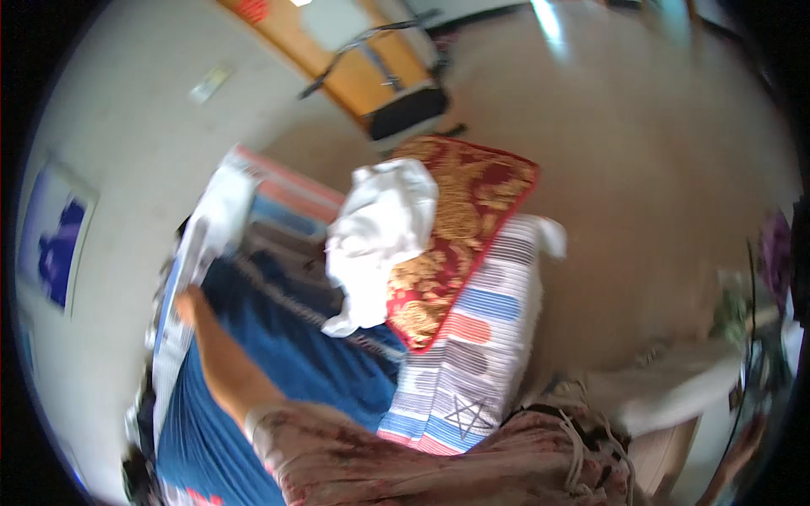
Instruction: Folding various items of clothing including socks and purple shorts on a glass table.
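Observation:
The picture is motion-blurred. My left hand (187, 304) reaches forward over a blue sheet (287, 354) on a bed. It lies against the edge of a pale patterned cloth (207, 236) that runs along the bed's left side; the blur hides whether the fingers grip it. A crumpled white cloth (380, 236) lies on a red and gold cushion (460, 228). Under the cushion is a white cover with grey, blue and red stripes (485, 337). A skin-coloured blur at the lower right rim may be my right hand (741, 455).
A pale wall with a blue picture (57, 240) is on the left. Beyond the bed stand an orange wooden door (354, 67) and a black metal frame (396, 93) on a shiny beige floor. At the right are a white low table (675, 388) and plants (772, 253).

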`<state>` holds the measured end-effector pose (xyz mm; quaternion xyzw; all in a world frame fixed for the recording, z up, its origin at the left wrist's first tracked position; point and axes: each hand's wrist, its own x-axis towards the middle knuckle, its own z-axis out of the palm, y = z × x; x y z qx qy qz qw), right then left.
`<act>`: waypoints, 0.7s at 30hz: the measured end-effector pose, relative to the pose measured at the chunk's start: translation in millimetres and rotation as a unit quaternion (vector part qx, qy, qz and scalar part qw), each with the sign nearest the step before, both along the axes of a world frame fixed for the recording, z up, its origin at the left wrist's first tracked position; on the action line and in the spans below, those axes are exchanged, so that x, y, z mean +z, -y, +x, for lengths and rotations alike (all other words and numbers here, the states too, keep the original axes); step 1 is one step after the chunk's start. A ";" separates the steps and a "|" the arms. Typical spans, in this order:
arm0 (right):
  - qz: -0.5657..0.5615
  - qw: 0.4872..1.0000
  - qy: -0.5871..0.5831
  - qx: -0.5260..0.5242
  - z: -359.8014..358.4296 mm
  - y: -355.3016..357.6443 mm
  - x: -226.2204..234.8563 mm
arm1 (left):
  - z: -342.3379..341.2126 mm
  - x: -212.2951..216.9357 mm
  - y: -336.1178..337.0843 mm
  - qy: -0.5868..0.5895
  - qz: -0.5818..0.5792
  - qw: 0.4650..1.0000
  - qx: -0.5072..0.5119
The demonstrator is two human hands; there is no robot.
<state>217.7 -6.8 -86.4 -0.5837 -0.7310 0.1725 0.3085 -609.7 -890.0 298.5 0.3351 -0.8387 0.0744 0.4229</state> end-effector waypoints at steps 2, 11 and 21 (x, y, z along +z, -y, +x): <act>0.000 1.000 0.019 0.012 5.2 6.6 -1.0 | -8.4 -31.5 31.2 0.241 -0.149 0.958 -0.054; 0.028 0.985 -0.168 0.000 -54.7 38.6 48.9 | -77.9 -97.9 -277.3 0.153 0.011 0.901 -0.405; -0.076 0.988 -0.123 -0.058 -74.4 34.4 108.2 | 87.6 -96.5 -667.3 0.214 0.217 0.400 -0.865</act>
